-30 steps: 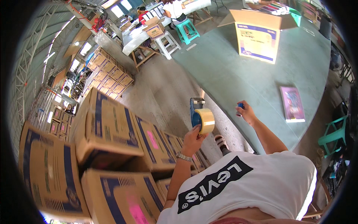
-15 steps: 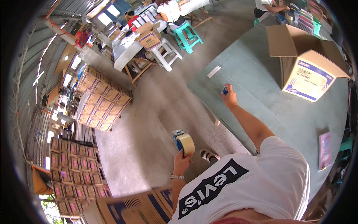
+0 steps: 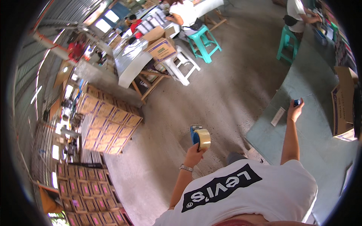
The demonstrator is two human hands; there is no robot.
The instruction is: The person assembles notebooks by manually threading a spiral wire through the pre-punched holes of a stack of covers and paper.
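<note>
Slackening grips risked dropping the tape dispenser (image 3: 204,139) the left hand (image 3: 194,154) held or blue object (image 3: 297,102) the right hand (image 3: 295,112) clasped.

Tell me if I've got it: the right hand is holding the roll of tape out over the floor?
Not quite: the head view shows the left hand holding the roll of tape out over the floor.

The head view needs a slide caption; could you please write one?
Left hand holding a tape dispenser, right hand a small blue object.
</note>
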